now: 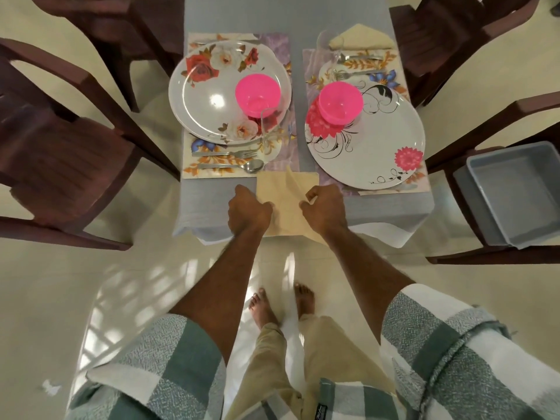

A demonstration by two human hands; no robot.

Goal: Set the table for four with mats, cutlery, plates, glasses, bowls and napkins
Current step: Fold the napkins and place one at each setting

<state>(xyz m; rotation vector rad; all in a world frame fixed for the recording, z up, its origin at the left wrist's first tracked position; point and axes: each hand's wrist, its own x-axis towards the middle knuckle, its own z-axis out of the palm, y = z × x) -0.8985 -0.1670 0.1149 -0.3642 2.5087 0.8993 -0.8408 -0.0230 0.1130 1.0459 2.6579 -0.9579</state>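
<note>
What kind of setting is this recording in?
Most likely a home dining area: a small cloth-covered table set with floral plates, dark plastic chairs around it, and a tiled floor.

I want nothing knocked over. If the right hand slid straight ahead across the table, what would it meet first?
Probably the rim of the plate with pink flowers, just beyond the right hand, which pinches the napkin. Depth is hard to judge.

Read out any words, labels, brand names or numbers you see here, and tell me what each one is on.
No text here can be read.
Small dark tag on the green and white checked cloth at the bottom edge: pale script, too small and blurred to read.
The floral plates, pink bowls and grey tray show no lettering.
</note>
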